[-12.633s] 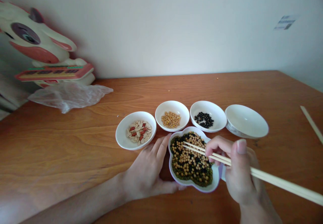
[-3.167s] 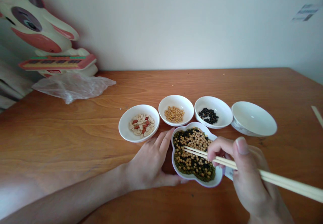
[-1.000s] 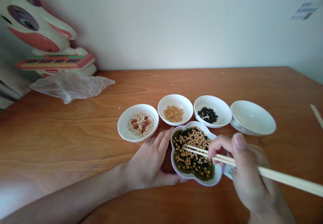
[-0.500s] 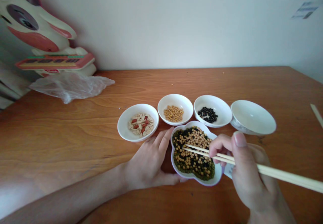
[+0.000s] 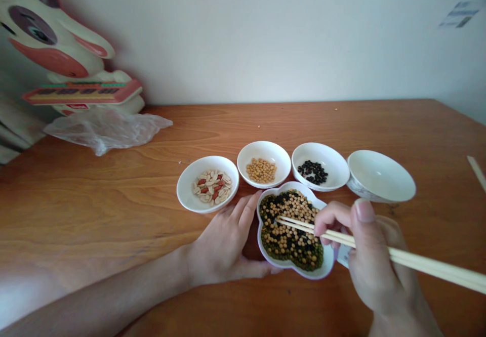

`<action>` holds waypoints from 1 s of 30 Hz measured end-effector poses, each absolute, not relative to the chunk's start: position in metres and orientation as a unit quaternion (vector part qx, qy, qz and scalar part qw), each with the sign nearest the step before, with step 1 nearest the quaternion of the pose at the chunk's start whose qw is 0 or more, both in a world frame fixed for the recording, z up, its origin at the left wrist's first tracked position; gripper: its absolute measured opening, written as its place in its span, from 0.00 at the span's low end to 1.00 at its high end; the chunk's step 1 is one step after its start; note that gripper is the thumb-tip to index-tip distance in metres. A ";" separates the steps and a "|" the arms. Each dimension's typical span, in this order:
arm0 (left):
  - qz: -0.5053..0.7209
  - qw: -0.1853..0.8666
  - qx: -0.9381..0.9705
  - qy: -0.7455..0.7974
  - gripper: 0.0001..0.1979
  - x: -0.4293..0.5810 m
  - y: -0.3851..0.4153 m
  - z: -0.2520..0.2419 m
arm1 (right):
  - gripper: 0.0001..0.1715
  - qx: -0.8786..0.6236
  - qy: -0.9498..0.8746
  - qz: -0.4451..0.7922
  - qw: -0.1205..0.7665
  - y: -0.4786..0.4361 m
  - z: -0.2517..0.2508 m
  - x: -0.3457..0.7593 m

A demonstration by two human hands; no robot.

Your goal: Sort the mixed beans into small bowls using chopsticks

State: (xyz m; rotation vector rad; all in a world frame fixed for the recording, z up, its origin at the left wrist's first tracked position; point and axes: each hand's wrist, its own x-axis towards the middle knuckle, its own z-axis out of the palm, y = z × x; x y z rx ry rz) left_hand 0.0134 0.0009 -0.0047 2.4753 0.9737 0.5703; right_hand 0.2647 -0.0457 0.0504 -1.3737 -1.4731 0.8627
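Observation:
My right hand is closed around a pair of pale wooden chopsticks. Their tips rest among mixed beans, tan, black and small green, in a white flower-shaped bowl with a lilac edge. Whether a bean sits between the tips cannot be made out. My left hand holds that bowl from its left side, thumb at the near edge and fingers at the far edge. Just beyond it are white bowls of peanuts, yellow soybeans and black beans.
Farther right stands an empty white bowl, touching the black-bean bowl. A cow-shaped toy keyboard and a crumpled clear plastic bag occupy the back left of the wooden table. A pale stick lies at the right edge.
The chopstick tips have drawn slightly closer together and shifted a touch right among the beans. My left hand and the bowls stay put.

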 end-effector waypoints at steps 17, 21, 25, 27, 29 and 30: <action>0.204 0.205 0.890 0.352 0.64 0.013 0.000 -0.006 | 0.44 -0.586 -0.575 0.297 0.489 -0.048 0.060 0.250; 0.212 0.215 0.887 0.350 0.64 0.013 0.001 -0.004 | 0.47 -0.612 -0.524 0.273 0.526 -0.051 0.063 0.247; 0.219 0.218 0.888 0.341 0.64 0.013 0.001 -0.003 | 0.50 -0.638 -0.481 0.215 0.562 -0.049 0.053 0.261; 0.219 0.214 0.889 0.340 0.64 0.013 0.001 -0.002 | 0.52 -0.634 -0.483 0.174 0.578 -0.046 0.045 0.268; 0.216 0.211 0.889 0.345 0.64 0.013 0.001 -0.002 | 0.52 -0.634 -0.460 0.154 0.602 -0.041 0.040 0.271; 0.216 0.209 0.888 0.347 0.65 0.013 0.001 -0.003 | 0.51 -0.632 -0.447 0.150 0.615 -0.038 0.039 0.269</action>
